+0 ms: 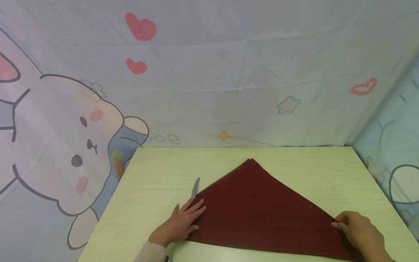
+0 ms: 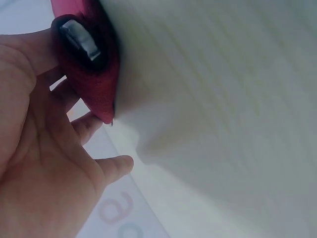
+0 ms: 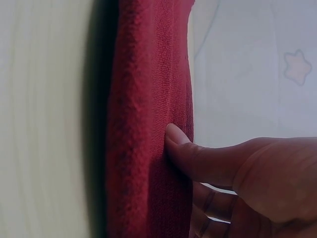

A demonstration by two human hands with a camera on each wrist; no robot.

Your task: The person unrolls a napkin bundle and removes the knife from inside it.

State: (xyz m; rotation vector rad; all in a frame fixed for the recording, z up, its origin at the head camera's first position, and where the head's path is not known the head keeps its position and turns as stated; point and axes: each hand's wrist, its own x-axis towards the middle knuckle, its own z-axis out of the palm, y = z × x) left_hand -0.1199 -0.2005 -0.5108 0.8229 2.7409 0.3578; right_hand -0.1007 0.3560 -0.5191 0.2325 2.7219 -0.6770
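A dark red cloth (image 1: 262, 211), folded into a broad triangle with its peak pointing away, lies on the table. Along its left edge, a table knife (image 1: 195, 187) shows its blade past the cloth; the rest is hidden under the hand and fabric. My left hand (image 1: 181, 222) rests on that edge with fingers extended. From the left wrist camera, a shiny metal end (image 2: 81, 39) sits inside the rolled cloth edge (image 2: 94, 82), beside my fingers. At the right side, my right hand (image 1: 361, 229) pinches the cloth's sloping edge, thumb on top in the right wrist view.
The pale wood-grain table (image 1: 163, 167) reaches back to a hanging fabric backdrop (image 1: 209, 80) printed with hearts, stars and a cartoon rabbit. More printed fabric (image 1: 399, 120) hangs along the right side.
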